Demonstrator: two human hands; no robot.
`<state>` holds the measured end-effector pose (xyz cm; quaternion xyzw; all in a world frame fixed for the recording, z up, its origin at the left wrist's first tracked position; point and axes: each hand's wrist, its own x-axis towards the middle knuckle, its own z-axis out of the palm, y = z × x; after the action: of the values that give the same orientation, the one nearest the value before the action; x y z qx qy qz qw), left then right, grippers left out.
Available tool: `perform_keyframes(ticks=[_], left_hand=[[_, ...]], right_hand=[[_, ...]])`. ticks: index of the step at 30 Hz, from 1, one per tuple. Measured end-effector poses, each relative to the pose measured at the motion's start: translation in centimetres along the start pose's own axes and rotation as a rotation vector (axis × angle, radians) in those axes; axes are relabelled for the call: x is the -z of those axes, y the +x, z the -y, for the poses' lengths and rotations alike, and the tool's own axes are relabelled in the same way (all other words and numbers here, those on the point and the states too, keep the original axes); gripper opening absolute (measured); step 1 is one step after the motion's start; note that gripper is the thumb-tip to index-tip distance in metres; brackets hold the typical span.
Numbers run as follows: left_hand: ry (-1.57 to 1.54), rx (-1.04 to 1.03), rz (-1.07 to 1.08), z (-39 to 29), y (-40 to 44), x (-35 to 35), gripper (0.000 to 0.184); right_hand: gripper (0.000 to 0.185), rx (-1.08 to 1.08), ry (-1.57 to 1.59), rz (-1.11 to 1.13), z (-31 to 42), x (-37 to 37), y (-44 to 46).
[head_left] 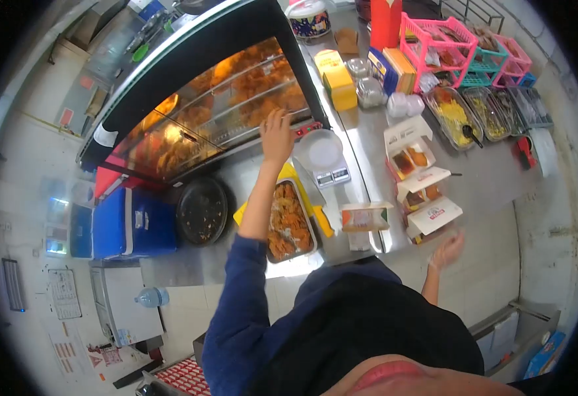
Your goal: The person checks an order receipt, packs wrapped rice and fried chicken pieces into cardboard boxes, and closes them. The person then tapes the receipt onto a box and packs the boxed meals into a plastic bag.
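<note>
My left hand (276, 136) reaches forward to the lower right of the glass front of a heated display case (236, 105). Its fingers are stretched out at the glass, with nothing seen in them. Fried chicken pieces (262, 69) fill the shelves behind that glass. Below my left forearm, a metal tray of chicken pieces (288, 224) rests on a yellow board (321, 218). A digital scale (332, 177) stands beside it. My right hand (447, 251), in a clear glove, hangs off the counter edge near an open food box (436, 216). Its fingers look loosely apart, holding nothing visible.
Another open box (409, 158) holds food and a sauce cup. A wrapped packet (365, 218) lies at the counter edge. Trays of toppings (456, 115) and a pink basket (437, 46) stand farther right. A round black pan (202, 210) and blue cooler (137, 221) are left.
</note>
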<state>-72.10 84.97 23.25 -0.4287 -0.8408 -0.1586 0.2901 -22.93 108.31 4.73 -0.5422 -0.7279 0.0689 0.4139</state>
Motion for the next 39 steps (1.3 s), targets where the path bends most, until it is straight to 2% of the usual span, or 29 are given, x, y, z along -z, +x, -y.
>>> perform_keyframes(ticks=[2, 3, 5, 7, 8, 10, 11, 12, 14, 16, 20, 22, 23, 24, 26, 27, 28, 30, 31, 33, 34, 36, 37, 39], left_hand=[[0.281, -0.249, 0.136, 1.6, 4.9, -1.5, 0.054], [0.288, -0.253, 0.122, 2.5, 6.5, -1.7, 0.054], [0.738, -0.602, 0.083, 4.8, 9.6, -1.6, 0.063], [0.745, -0.666, 0.127, 10.9, 11.0, -3.5, 0.065], [0.738, -0.717, 0.192, 13.4, 11.9, -3.8, 0.069], [0.804, -0.742, 0.22, 13.7, 12.7, -0.8, 0.069], [0.845, -0.683, 0.225, 14.0, 12.4, -0.2, 0.07], [0.873, -0.624, 0.25, 14.3, 10.7, 0.1, 0.071], [0.982, -0.566, 0.164, 18.1, 8.1, -0.4, 0.072], [0.936, -0.588, 0.121, 23.0, 5.8, -0.1, 0.072], [1.062, -0.484, 0.18, 24.5, -0.2, 6.0, 0.069], [0.955, -0.111, 0.248, 24.4, -2.6, 8.5, 0.066], [0.748, -0.077, 0.158, 25.1, -3.4, 9.5, 0.062], [0.751, -0.069, 0.168, 25.3, -4.0, 10.3, 0.062], [0.847, -0.252, 0.185, 24.7, -4.1, 11.6, 0.062], [0.893, -0.348, 0.177, 24.2, -4.0, 11.7, 0.061], [0.9, -0.338, 0.178, 23.9, -3.9, 11.3, 0.061], [0.765, -0.481, 0.188, 23.4, -3.0, 10.2, 0.061], [0.769, -0.475, 0.184, 23.9, -2.5, 9.4, 0.061], [0.86, -0.382, 0.377, 24.7, -1.9, 8.3, 0.058], [0.861, -0.381, 0.374, 25.3, -2.0, 8.1, 0.058], [1.107, -0.373, 0.424, 26.3, -2.3, 8.0, 0.064], [1.109, -0.378, 0.42, 26.5, -2.4, 7.9, 0.064], [1.176, -0.336, 0.451, 26.7, -3.1, 7.6, 0.069]], right_hand=[[0.027, -0.138, -0.016, 0.065, 3.0, 2.5, -2.6], [0.026, -0.112, 0.087, 0.106, 3.9, 2.9, -4.4], [0.025, -0.094, 0.209, 0.129, 6.3, 3.0, -8.0], [0.025, -0.207, 0.541, 0.554, 9.9, 2.2, -10.9], [0.025, -0.217, 0.557, 0.534, 12.0, 1.5, -11.8], [0.025, 0.17, 0.571, 0.903, 14.8, 0.8, -13.2], [0.026, 0.236, 0.554, 0.934, 15.3, -0.6, -14.7], [0.028, 0.291, 0.526, 0.984, 15.5, -2.1, -16.9], [0.028, 0.301, 0.574, 1.128, 16.3, -4.1, -19.3], [0.029, 0.265, 0.403, 1.304, 19.9, -3.1, -18.9], [0.029, 0.127, 0.463, 1.219, 21.4, -2.8, -21.2], [0.025, 0.049, 0.307, 1.125, 22.0, -3.2, -22.6], [0.028, -0.049, 0.243, 1.166, 22.1, -3.6, -23.6], [0.028, -0.043, 0.239, 1.177, 21.7, -4.5, -24.7], [0.035, -0.309, 0.471, 1.518, 21.5, -6.6, -26.2], [0.041, -0.687, 0.482, 1.481, 25.4, -4.2, -25.4], [0.041, -0.676, 0.48, 1.488, 26.2, -4.5, -25.9], [0.057, -0.881, 0.428, 1.487, 27.3, -5.5, -26.6], [0.057, -0.873, 0.429, 1.488, 26.6, -6.7, -27.5], [0.061, -0.903, 0.592, 1.456, 25.6, -7.5, -28.5], [0.061, -0.9, 0.595, 1.455, 25.7, -7.3, -28.8], [0.044, -0.954, 0.798, 1.324, 25.9, -6.6, -29.1], [0.044, -0.957, 0.804, 1.321, 26.1, -6.4, -29.1], [0.063, -0.939, 0.991, 1.388, 26.3, -6.0, -28.6]])
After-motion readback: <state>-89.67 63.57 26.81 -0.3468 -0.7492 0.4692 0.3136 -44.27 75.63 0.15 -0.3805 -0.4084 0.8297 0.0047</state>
